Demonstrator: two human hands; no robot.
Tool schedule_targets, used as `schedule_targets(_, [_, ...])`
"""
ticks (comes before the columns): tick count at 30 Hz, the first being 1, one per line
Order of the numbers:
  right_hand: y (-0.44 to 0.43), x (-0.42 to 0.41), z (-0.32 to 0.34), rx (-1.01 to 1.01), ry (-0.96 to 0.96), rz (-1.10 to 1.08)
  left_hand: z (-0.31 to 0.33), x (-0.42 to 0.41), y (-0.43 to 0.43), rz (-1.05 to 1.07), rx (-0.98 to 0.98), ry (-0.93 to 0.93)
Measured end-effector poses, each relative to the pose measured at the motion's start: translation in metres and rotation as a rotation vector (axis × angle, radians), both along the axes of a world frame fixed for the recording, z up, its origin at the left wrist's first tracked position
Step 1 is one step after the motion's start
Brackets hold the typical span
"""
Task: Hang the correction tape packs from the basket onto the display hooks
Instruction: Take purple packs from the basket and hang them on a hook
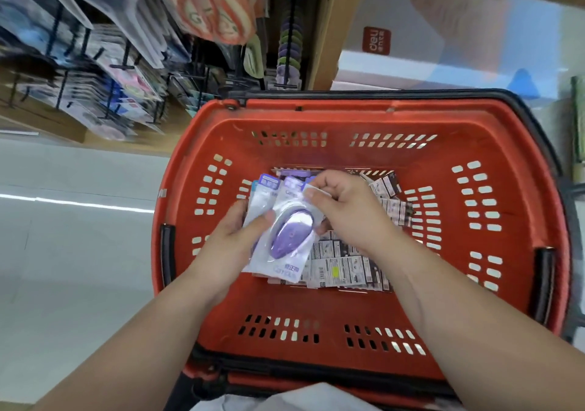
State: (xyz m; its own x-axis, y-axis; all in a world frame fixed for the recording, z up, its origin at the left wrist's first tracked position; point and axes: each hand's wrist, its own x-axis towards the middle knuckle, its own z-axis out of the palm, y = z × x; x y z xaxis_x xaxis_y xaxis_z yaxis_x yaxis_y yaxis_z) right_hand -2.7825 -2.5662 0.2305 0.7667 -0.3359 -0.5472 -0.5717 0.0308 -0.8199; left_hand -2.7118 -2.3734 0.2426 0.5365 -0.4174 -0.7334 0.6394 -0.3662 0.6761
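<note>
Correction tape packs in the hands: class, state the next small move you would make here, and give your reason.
Probably separate the front pack from the stack with the right hand and lift it towards the display hooks. The right hand pinches its top edge while the left hand holds the stack over the basket.

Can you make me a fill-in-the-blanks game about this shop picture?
The basket is coloured ____.
The tape inside the top pack is ____.
The left hand and right hand both hold ____.
Missing words: red, purple, packs.
</note>
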Motion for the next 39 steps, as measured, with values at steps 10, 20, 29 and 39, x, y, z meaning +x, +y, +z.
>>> schedule_targets(10, [-0.012, 0.014, -0.102, -0.296, 0.258, -0.207, -0.015, 0.005, 0.024, 0.082, 0.217, -0.154])
schedule_targets(20, [-0.014, 0.037, -0.162, -0.530, 0.477, -0.151, -0.015, 0.012, 0.028, 0.068, 0.263, -0.176])
schedule_targets(29, [-0.010, 0.032, -0.173, -0.707, 0.292, 0.017, -0.018, 0.012, 0.027, 0.036, 0.267, -0.175])
schedule_targets(39, [-0.024, 0.013, -0.110, -0.798, -0.112, 0.097, -0.014, 0.007, 0.026, 0.069, 0.256, -0.185])
